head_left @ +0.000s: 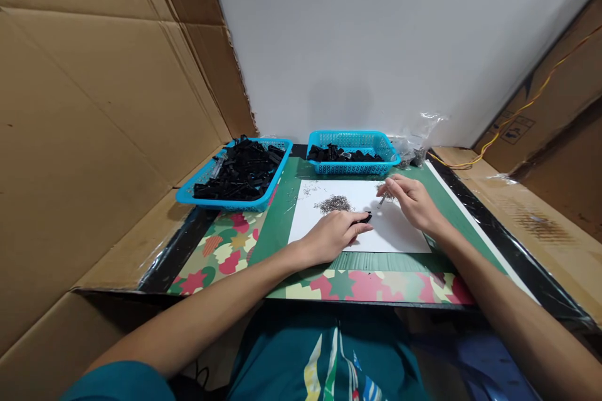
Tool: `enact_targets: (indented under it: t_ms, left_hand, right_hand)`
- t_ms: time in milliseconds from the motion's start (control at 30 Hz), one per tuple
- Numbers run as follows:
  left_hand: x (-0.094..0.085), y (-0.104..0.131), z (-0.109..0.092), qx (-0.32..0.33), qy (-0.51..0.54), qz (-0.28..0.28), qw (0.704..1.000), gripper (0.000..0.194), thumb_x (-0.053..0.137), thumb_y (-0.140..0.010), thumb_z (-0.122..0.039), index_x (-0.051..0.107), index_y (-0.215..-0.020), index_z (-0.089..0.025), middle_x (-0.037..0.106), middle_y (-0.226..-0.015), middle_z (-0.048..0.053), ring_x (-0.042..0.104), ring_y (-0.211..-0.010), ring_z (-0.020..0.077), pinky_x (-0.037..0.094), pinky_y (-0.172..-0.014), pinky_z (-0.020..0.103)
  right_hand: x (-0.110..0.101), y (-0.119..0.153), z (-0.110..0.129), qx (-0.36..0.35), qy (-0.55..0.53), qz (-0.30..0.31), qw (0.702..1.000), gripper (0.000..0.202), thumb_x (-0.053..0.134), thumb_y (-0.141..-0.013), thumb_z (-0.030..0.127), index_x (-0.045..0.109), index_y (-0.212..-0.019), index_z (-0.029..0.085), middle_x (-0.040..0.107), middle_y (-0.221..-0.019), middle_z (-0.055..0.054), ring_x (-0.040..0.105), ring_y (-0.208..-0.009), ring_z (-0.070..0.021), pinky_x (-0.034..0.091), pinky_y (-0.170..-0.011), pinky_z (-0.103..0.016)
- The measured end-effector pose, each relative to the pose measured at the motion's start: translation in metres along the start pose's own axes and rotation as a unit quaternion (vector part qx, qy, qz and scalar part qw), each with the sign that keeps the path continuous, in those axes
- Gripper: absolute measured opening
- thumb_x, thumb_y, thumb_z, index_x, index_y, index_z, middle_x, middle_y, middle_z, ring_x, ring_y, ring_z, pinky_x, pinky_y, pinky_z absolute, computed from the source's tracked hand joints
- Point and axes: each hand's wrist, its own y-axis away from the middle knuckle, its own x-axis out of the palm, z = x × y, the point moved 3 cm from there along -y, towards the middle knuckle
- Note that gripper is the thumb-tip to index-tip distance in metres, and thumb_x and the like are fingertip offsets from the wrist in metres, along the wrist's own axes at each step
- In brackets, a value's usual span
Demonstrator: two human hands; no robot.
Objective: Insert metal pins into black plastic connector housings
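At the near edge, the teal shirt (pixel 329 351) is cut off by the frame. The left hand (pixel 336 232) holds the black part (pixel 367 217) in a narrow grip over the white sheet (pixel 385 241); the fingers cover most of the part, so its full shape cannot be read. The right hand (pixel 410 199) pinches a thin metal piece (pixel 382 200), too small to identify, and partly hides 1 small cluster of wire-like pieces (pixel 379 187) behind it. A larger metal pile (pixel 335 203) lies beyond the left hand. The sheet rests on a green surface (pixel 277 225) with a patterned border (pixel 345 286). Farther back stand 2 blue baskets, left (pixel 254 205) and right (pixel 350 169), both containing black parts. Beside the right basket, a crinkled clear bag (pixel 418 144) has indistinct contents. Cardboard (pixel 94 106) flanks the white wall (pixel 376 37).
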Motion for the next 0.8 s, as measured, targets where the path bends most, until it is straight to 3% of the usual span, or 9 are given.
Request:
enact_targets:
  t_ms: [133, 233, 300, 400, 533, 633, 800]
  left_hand:
    - [0.0, -0.001, 0.0, 0.006, -0.009, -0.003, 1.0, 0.039, 0.05, -0.106, -0.045, 0.075, -0.114, -0.016, 0.074, -0.081, 0.005, 0.066, -0.067, 0.0187, 0.039, -0.063, 0.027]
    - [0.0, -0.002, -0.002, 0.021, -0.021, -0.004, 1.0, 0.036, 0.048, -0.108, -0.042, 0.073, -0.1, -0.017, 0.068, -0.071, 0.002, 0.061, -0.063, 0.017, 0.036, -0.062, 0.027]
    - [0.0, -0.002, -0.003, 0.027, -0.025, -0.004, 0.999, 0.035, 0.046, -0.109, -0.04, 0.069, -0.093, -0.018, 0.066, -0.069, 0.0, 0.059, -0.062, 0.0161, 0.035, -0.062, 0.027]
    - [-0.001, -0.002, -0.004, 0.028, -0.03, -0.009, 0.999, 0.039, 0.044, -0.11, -0.04, 0.064, -0.083, -0.019, 0.065, -0.068, 0.0, 0.058, -0.062, 0.0155, 0.035, -0.063, 0.026]
    - [-0.001, -0.001, -0.004, 0.022, -0.03, -0.009, 0.999, 0.042, 0.043, -0.11, -0.041, 0.063, -0.082, -0.018, 0.064, -0.066, 0.0, 0.058, -0.062, 0.0155, 0.035, -0.065, 0.027]
    - [-0.001, -0.002, -0.003, 0.019, -0.026, -0.007, 0.999, 0.041, 0.044, -0.11, -0.042, 0.067, -0.087, -0.018, 0.063, -0.066, 0.0, 0.057, -0.061, 0.0156, 0.035, -0.065, 0.027]
    - [0.0, -0.003, -0.003, 0.016, -0.032, -0.007, 0.999, 0.037, 0.045, -0.11, -0.038, 0.072, -0.095, -0.017, 0.061, -0.064, -0.001, 0.056, -0.06, 0.0152, 0.035, -0.064, 0.027]
  right_hand:
    - [0.01, 0.001, -0.008, 0.126, -0.16, 0.095, 0.974, 0.063, 0.053, -0.096, 0.076, 0.068, -0.074, 0.019, 0.061, -0.053, -0.003, 0.055, -0.044, -0.016, 0.045, -0.051, -0.032]
    - [0.017, 0.003, -0.015, 0.215, -0.275, 0.138, 0.927, 0.062, 0.067, -0.085, 0.08, 0.066, -0.078, 0.018, 0.07, -0.06, -0.007, 0.064, -0.045, -0.0199, 0.054, -0.05, -0.034]
    - [0.018, 0.004, -0.017, 0.237, -0.318, 0.141, 0.907, 0.059, 0.074, -0.081, 0.076, 0.066, -0.082, 0.018, 0.074, -0.066, -0.009, 0.07, -0.053, -0.0209, 0.06, -0.057, -0.036]
    - [0.015, 0.004, -0.016, 0.21, -0.321, 0.146, 0.912, 0.048, 0.085, -0.08, 0.061, 0.066, -0.087, 0.018, 0.078, -0.078, -0.009, 0.075, -0.066, -0.021, 0.063, -0.07, -0.037]
    - [0.01, 0.004, -0.01, 0.118, -0.21, 0.152, 0.959, 0.041, 0.08, -0.087, 0.056, 0.066, -0.09, 0.018, 0.076, -0.079, -0.008, 0.077, -0.076, -0.0237, 0.062, -0.078, -0.04]
    - [0.009, 0.004, -0.004, 0.057, -0.124, 0.147, 0.98, 0.037, 0.068, -0.096, 0.055, 0.065, -0.089, 0.019, 0.073, -0.076, -0.007, 0.073, -0.073, -0.0219, 0.058, -0.074, -0.038]
    - [0.013, 0.004, 0.005, 0.013, -0.058, 0.156, 0.986, 0.031, 0.061, -0.099, 0.047, 0.063, -0.084, 0.02, 0.067, -0.068, -0.002, 0.062, -0.062, -0.017, 0.049, -0.063, -0.032]
